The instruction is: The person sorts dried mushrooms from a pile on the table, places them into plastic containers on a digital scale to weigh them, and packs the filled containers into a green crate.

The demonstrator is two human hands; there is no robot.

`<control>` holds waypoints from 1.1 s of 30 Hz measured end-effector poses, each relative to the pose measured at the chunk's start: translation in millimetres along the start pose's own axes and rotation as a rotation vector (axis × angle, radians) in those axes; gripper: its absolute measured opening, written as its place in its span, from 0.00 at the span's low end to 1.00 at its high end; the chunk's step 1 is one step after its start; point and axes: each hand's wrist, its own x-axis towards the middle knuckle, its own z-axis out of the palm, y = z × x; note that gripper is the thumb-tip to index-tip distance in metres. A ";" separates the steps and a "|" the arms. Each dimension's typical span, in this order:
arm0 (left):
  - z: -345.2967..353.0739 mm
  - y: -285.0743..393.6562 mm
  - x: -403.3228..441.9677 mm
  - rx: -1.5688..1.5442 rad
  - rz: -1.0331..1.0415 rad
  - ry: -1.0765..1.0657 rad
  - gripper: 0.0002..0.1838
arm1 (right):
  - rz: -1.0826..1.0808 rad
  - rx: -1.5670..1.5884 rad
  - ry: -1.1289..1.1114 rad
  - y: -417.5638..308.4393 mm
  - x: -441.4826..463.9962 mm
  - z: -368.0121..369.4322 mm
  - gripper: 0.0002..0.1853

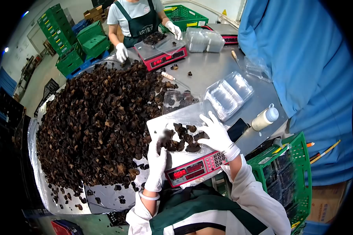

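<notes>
An open clear plastic box point(181, 151) holding dark wood ear mushrooms point(193, 147) rests on a red-and-white scale point(188, 169), whose display reads about 0.080. My left hand point(157, 161), in a white glove, is at the box's left end. Its thumb and fingers curl around dark mushroom pieces there; the fingertips are partly blurred. At the box's right side, my right hand point(217, 135), also gloved, has its fingers spread and grips nothing. The clear lid point(186, 112) rises at the box's far side. A large mushroom heap point(98, 121) lies to my left.
Across the metal table, a co-worker in white gloves stands at another red scale point(162, 58). Stacked clear boxes point(229, 96), a phone point(238, 129) and a white-capped bottle point(265, 118) lie to the right. A green crate point(306, 176) of packed boxes stands beside me.
</notes>
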 end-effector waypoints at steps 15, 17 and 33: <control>-58.8 24.7 -132.0 0.231 -0.044 -0.167 0.14 | 0.022 0.198 0.164 -17.9 -8.5 3.1 0.10; -82.1 8.6 -149.4 0.271 -0.115 -0.112 0.11 | 0.027 0.160 0.220 -24.1 -4.7 5.2 0.15; -164.7 2.4 -162.4 0.166 -0.280 0.178 0.10 | -0.030 -0.270 0.230 -33.8 -21.2 1.5 0.15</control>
